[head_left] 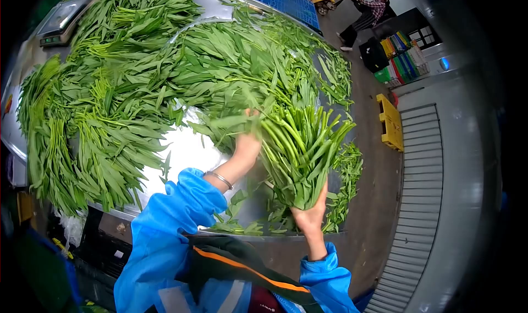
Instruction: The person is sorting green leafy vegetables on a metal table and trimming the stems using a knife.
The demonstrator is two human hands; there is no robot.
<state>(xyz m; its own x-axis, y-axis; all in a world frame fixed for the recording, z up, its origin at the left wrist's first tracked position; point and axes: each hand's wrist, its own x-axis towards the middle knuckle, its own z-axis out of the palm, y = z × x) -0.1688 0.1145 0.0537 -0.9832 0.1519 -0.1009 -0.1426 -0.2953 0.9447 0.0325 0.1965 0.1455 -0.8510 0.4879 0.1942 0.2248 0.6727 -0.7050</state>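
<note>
A thick bunch of water spinach [301, 153], its cut stems pointing up and away, is gripped by my right hand [311, 214] around its leafy lower end. My left hand [249, 138] is at the left side of the bunch, against some leaves. Motion blur and leaves hide its fingers, so its grip cannot be made out. Beyond both hands lies a large heap of loose water spinach [225, 60] on a metal table [250, 195]. More bunches [99, 148] are laid out on the left, leaves and stems overlapping.
A weighing scale [65, 18] stands at the far left corner. Loose leaves [346, 175] line the table's right edge. Across the floor are a yellow pallet [390, 122], stacked coloured crates [401, 57] and another person [369, 13] near a yellow pallet jack [324, 0].
</note>
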